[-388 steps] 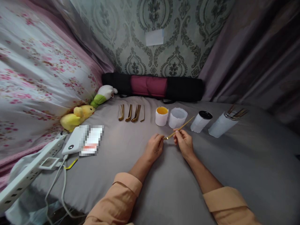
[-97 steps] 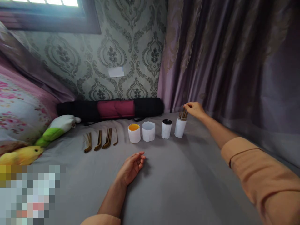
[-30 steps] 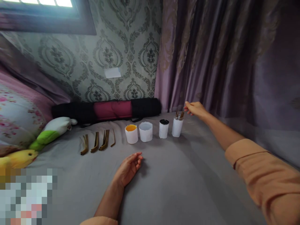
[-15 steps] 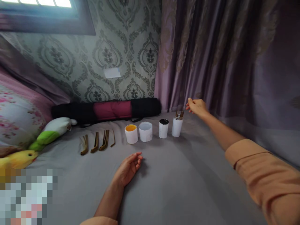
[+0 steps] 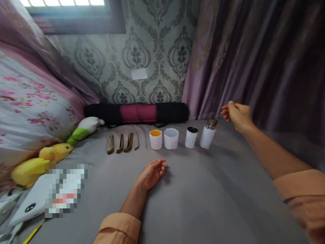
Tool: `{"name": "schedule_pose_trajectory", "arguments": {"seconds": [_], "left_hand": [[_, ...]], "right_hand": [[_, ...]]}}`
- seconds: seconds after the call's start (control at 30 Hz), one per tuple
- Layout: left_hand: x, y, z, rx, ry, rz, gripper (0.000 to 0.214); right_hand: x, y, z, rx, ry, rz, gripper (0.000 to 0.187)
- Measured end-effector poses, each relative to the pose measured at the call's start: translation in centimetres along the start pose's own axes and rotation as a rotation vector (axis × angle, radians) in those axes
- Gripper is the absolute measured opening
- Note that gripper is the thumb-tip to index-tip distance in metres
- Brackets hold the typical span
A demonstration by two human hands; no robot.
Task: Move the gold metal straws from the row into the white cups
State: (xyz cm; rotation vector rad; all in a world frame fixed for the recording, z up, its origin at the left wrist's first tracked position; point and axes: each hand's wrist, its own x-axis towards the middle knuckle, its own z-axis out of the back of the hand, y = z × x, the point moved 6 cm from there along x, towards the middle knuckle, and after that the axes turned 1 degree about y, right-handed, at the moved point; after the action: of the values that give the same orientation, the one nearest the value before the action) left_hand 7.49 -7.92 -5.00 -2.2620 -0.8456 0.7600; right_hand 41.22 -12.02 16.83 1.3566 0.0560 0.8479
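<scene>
My left hand (image 5: 153, 173) rests on the grey bedsheet (image 5: 193, 196), fingers loosely curled and empty. My right hand (image 5: 238, 115) hovers to the right of a white jar (image 5: 207, 136) that holds several gold sticks, its fingers curled with nothing visible in them. Left of that jar stand a white cup with a black top (image 5: 191, 137), an empty white cup (image 5: 171, 138) and a white cup with an orange inside (image 5: 155, 139). Several bent gold sticks (image 5: 123, 143) lie in a row further left.
A black and maroon roll (image 5: 137, 113) lies against the patterned wall. Purple curtains (image 5: 254, 61) hang at the right. Plush toys, green-white (image 5: 85, 128) and yellow (image 5: 40, 162), sit by a floral pillow (image 5: 27, 98). A white power bank (image 5: 33, 200) lies at the lower left.
My right hand has drawn back to the right, away from the jar of sticks. The view has shifted left. My left hand has stayed put.
</scene>
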Motion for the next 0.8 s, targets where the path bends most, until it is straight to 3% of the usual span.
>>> {"name": "schedule_pose_trajectory", "arguments": {"seconds": [0.3, 0.37, 0.5, 0.8], "left_hand": [[0.3, 0.1, 0.4, -0.004, 0.016, -0.008, 0.014], [0.3, 0.1, 0.4, 0.002, 0.007, -0.006, 0.014], [0.2, 0.1, 0.3, 0.006, 0.001, -0.004, 0.013], [0.2, 0.1, 0.1, 0.017, 0.013, -0.015, 0.012]], "right_hand": [[-4.3, 1.5, -1.0, 0.238, -0.009, -0.027, 0.026], [-5.7, 1.2, -2.0, 0.274, 0.046, -0.063, 0.026], [-9.0, -0.2, -4.9, 0.320, 0.183, -0.129, 0.027], [-16.5, -5.7, -13.1, 0.390, 0.435, -0.430, 0.022]]}}
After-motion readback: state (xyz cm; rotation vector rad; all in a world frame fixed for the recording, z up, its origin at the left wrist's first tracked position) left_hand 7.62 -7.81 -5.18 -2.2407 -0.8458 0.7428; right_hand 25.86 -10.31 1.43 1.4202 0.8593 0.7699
